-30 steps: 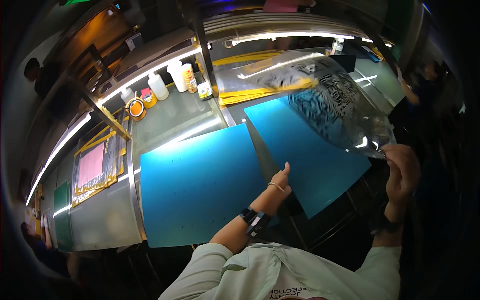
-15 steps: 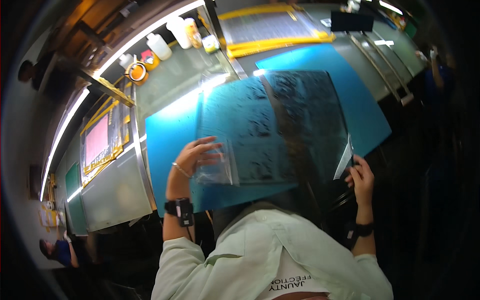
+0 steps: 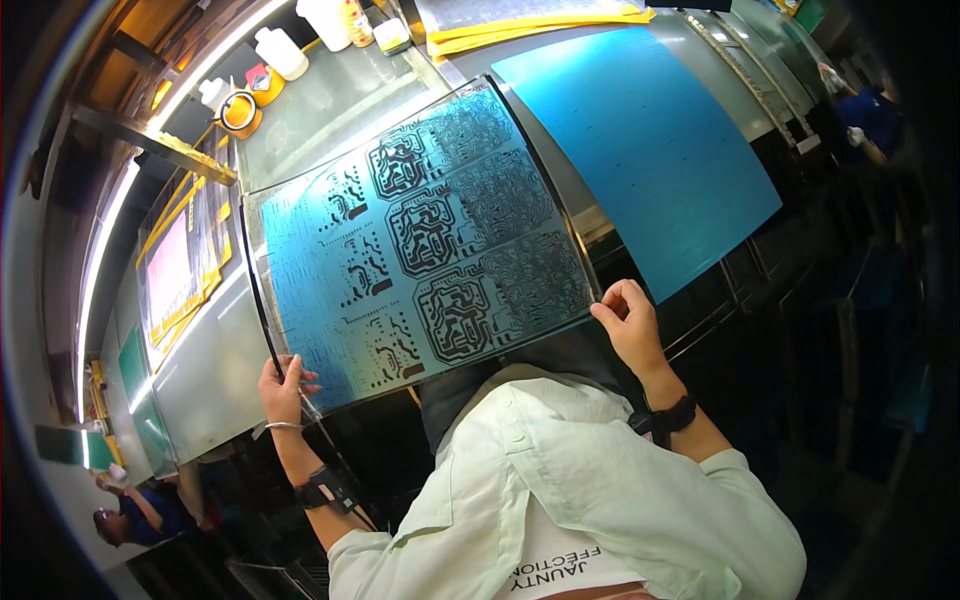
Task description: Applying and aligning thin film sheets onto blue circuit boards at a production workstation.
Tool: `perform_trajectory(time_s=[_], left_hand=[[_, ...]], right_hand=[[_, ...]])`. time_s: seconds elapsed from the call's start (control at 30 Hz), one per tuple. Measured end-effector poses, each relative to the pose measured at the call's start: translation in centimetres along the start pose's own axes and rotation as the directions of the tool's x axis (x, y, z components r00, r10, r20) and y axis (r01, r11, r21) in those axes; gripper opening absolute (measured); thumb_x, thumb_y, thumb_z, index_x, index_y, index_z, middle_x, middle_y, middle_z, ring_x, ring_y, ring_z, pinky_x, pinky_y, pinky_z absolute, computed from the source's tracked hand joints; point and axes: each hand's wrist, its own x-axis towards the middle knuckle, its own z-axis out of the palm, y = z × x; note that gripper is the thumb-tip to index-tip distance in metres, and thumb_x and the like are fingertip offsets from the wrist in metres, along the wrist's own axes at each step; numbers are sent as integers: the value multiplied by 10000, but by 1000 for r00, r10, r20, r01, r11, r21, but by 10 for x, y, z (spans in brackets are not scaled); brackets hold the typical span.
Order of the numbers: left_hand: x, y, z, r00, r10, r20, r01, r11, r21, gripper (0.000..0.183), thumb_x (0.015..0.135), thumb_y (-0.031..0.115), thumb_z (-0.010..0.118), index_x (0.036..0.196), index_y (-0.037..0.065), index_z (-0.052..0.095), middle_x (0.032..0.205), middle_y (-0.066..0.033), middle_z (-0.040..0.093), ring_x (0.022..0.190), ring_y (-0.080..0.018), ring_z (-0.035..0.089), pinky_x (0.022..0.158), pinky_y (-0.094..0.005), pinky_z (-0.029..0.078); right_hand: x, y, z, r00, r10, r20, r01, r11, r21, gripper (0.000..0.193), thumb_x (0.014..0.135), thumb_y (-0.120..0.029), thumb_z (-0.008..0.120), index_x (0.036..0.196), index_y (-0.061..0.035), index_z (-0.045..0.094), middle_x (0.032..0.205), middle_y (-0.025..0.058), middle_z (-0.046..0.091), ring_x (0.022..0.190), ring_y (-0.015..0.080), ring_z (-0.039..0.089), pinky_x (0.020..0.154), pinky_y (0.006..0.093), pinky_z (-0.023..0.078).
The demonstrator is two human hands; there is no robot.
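Note:
A large see-through film (image 3: 455, 250) printed with black circuit patterns is stretched out in front of me, its edges dark, with blue showing beneath it. My left hand (image 3: 285, 390) pinches its near left corner, thumb and fingers closed on the edge. At the near right corner, my right hand (image 3: 630, 325) grips the film between thumb and fingers. Just to the right of the film lies a plain blue sheet (image 3: 660, 150), apart from my right hand. Whether the film rests on the surface below or is held above it, I cannot tell.
White bottles (image 3: 282, 53) and rolls of orange tape (image 3: 240, 112) stand at the back left. Yellow-edged frames (image 3: 540, 22) lie at the back, others (image 3: 185, 265) on the left table. Metal rails (image 3: 745, 75) run at the far right. Other people (image 3: 150, 515) are at the sides.
The film has turned and shifted left, and its patterns now show clearly. My left hand has moved from over the film to its near left corner. My right hand has moved left with the film.

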Motion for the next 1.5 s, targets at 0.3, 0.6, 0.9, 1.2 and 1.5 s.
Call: perform_trajectory(time_s=[0.3, 0.6, 0.9, 1.2, 1.5], left_hand=[[-36, 34, -19, 919, -215, 330, 225, 974, 9, 405, 865, 185, 580, 1209, 42, 424, 794, -131, 644, 503, -156, 611, 400, -188, 412], [-40, -26, 0, 983, 8, -182, -37, 986, -161, 217, 821, 61, 623, 1015, -35, 607, 761, -40, 619, 567, -82, 534, 508, -191, 422], [-64, -53, -5, 855, 448, -263, -237, 786, 571, 323, 723, 96, 690, 1044, 117, 667, 1013, -69, 495, 891, -227, 461, 804, -316, 398], [-63, -55, -3, 860, 448, -245, -280, 814, 509, 392, 685, 182, 752, 1051, 80, 656, 1065, -102, 454, 995, -251, 451, 859, -339, 391], [-62, -61, 17, 804, 471, -364, -198, 788, 583, 489, 699, 129, 745, 1154, 68, 575, 1004, -93, 484, 919, -210, 496, 795, -312, 425]], right_hand=[[2, 10, 16, 1000, -8, -11, 8, 1000, -2, 168, 773, -2, 621, 737, -44, 462, 618, -8, 437, 560, 70, 424, 514, 225, 361], [-8, 13, 12, 999, 32, 30, -34, 997, 66, 141, 831, -27, 578, 779, -60, 451, 676, -4, 420, 570, 73, 441, 480, 205, 387], [1, 31, 14, 997, -3, 75, -2, 998, 68, 131, 859, -36, 550, 797, -68, 440, 704, -9, 408, 580, 59, 427, 456, 185, 393], [-1, 30, 13, 997, 2, 83, -5, 999, 43, 133, 871, -52, 544, 803, -75, 432, 704, -13, 404, 587, 57, 429, 458, 182, 395], [-3, 32, 10, 999, 13, 30, -16, 995, 95, 126, 849, -6, 545, 949, -59, 490, 730, -16, 407, 595, 57, 428, 467, 177, 398]])
